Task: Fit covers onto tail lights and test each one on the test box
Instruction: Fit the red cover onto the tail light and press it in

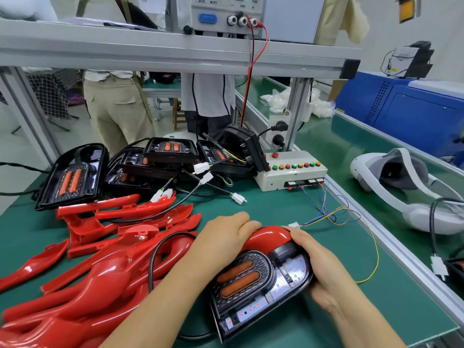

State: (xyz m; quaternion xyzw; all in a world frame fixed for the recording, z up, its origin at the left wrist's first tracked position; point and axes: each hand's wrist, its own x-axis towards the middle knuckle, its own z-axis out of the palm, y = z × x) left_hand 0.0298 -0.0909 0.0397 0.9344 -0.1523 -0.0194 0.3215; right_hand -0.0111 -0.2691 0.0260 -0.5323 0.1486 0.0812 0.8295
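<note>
A black tail light [261, 285] with two orange reflector bars lies on the green mat in front of me, and small red points glow on its inner board. A glossy red cover [270, 236] sits over its far end. My left hand [223, 234] grips the cover's left side. My right hand [324, 267] curls round the light's right edge. A white plug [294, 225] on coloured wires lies by the cover and runs to the grey test box [291, 172] with its row of coloured lamps.
Loose red covers [105, 252] are piled at the left. Several uncovered black tail lights [72, 177] with dangling white connectors are stacked behind them. A white headset [391, 182] lies on the right belt. A power supply [226, 13] stands on the overhead shelf. People stand beyond the bench.
</note>
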